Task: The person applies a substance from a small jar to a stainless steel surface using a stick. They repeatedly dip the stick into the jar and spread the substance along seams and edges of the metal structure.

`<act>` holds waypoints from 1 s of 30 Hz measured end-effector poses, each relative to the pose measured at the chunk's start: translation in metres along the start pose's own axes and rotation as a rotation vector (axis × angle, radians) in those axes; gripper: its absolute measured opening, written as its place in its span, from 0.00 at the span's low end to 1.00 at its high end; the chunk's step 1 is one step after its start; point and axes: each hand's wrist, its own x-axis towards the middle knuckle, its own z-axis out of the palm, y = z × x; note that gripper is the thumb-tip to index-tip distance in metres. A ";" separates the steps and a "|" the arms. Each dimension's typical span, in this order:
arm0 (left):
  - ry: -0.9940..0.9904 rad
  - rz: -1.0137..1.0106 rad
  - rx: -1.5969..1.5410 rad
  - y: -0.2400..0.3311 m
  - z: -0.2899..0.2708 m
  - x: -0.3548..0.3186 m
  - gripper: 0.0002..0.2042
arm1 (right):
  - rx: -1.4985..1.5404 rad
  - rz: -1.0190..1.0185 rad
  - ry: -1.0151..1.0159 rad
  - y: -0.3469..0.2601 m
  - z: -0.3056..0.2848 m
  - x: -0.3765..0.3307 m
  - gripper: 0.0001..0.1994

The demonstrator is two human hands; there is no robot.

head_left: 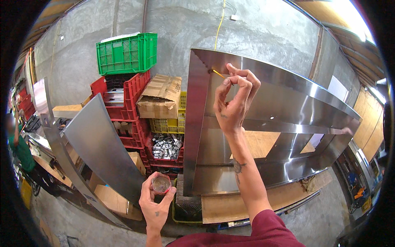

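Observation:
My right hand (235,99) is raised and pinches a thin yellow stick (219,74) with a dark tip; its exact kind is too small to make out. The tip is at the upper left corner of a large brushed-metal frame (263,92), where dark marks run along a slanting seam. Low in front of me, my left hand (154,202) grips a small round cup (161,185) with a reddish rim. Something greyish-brown shows inside the cup.
Left of the frame stand stacked red crates (132,96), a green crate (127,53) and a cardboard box (159,97). A curved metal sheet (101,144) leans nearer on the left. A person in green (22,150) is at the far left. Boards (263,206) lie beneath the frame.

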 end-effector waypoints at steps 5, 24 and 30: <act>-0.008 0.011 0.030 0.001 -0.001 0.001 0.33 | -0.043 -0.004 -0.046 0.000 -0.003 0.000 0.17; -0.036 -0.013 0.014 -0.001 0.002 0.003 0.33 | -0.052 -0.037 -0.059 0.003 -0.004 0.000 0.17; -0.032 -0.008 0.012 -0.004 0.002 0.003 0.33 | -0.048 -0.054 -0.047 0.007 -0.003 -0.001 0.19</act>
